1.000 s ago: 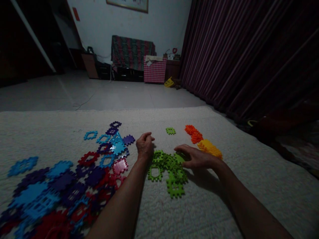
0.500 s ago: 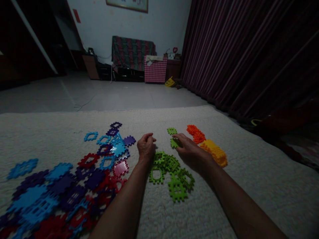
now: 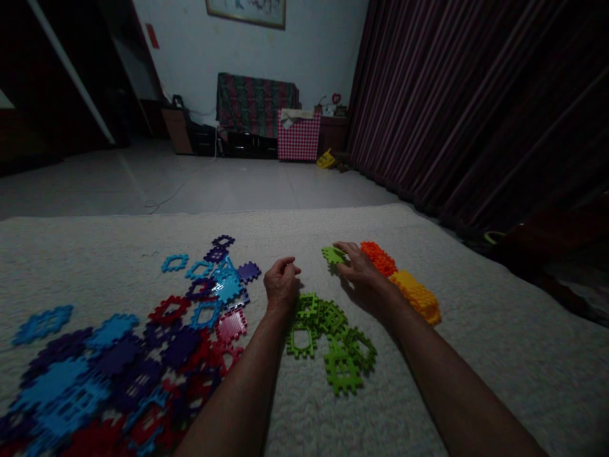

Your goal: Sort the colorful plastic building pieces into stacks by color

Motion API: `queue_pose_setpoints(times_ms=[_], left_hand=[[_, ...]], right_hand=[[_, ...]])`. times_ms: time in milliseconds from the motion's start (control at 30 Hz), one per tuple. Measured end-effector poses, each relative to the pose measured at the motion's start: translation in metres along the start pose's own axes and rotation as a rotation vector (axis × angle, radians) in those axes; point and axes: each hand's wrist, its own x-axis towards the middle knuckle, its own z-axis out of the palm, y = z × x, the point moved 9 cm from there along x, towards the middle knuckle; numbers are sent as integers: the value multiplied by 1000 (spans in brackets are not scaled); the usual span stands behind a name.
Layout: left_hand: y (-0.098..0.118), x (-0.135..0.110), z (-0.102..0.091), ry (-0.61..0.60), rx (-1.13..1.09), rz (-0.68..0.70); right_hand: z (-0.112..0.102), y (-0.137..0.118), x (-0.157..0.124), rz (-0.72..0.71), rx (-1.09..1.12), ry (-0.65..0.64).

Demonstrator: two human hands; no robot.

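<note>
My right hand [image 3: 356,263] grips a light green toothed tile [image 3: 332,255] between thumb and fingers, just left of the orange stack. The other green tile seen before is no longer visible apart from it. My left hand [image 3: 281,279] rests with its fingers curled inward; whether anything is inside them is hidden. Between my forearms lies a loose heap of green interlocking tiles [image 3: 332,316], some with window-like openings, with one green tile [image 3: 342,367] at its near end.
Orange tiles [image 3: 378,257] and yellow tiles [image 3: 415,296] form rows on the right. A large scatter of blue tiles [image 3: 226,283], purple tiles [image 3: 118,352] and red tiles [image 3: 170,309] covers the left of the pale quilted mat [image 3: 304,412]. A dark curtain [image 3: 404,95] hangs beyond.
My right hand has carried its green tile away from me, to where the farther green tile lay. My left hand stays almost where it was.
</note>
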Motion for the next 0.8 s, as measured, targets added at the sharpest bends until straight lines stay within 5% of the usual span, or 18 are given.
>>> queue_pose_setpoints(times_ms=[200,367,800], left_hand=[[-2,3,-1,11,15,0],[-3,3,-1,1,15,-1],[3,1,-1,2,41,22]], right_hand=[[18,50,31,208,17,71],[30,73,33,243,8,15],[34,69,37,283,-9,10]])
